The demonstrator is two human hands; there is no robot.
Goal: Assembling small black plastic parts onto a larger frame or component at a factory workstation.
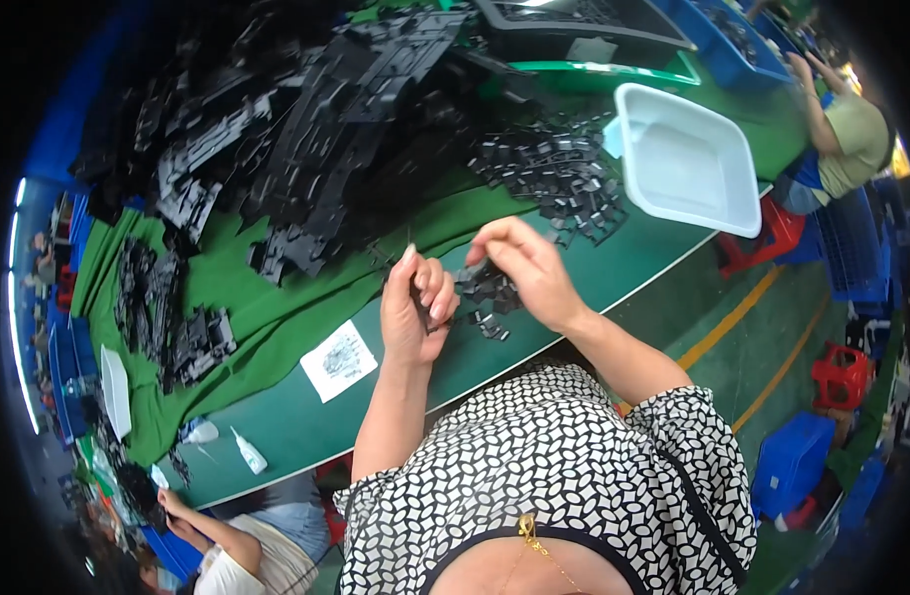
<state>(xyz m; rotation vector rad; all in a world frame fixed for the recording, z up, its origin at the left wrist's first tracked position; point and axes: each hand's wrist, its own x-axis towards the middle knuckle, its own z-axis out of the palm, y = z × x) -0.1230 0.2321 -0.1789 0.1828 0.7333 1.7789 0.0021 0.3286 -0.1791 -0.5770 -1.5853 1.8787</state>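
Both hands at frame centre, over green table [594, 283]. Left hand [415, 312] clenched around small black plastic part [443, 319]. Right hand [529, 268] pinching cluster of black plastic pieces [487, 290]. Large black parts heap [306, 129] upper left. White tray [688, 159] upper right.

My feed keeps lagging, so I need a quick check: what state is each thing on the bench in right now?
Left hand: closed around a small black part.
Right hand: fingers pinching the cluster of black parts.
White tray: upright, empty.
Pile of black parts: heaped loosely on the green cloth.
Paper sheet: lying flat.
Small white bottle: lying on its side.
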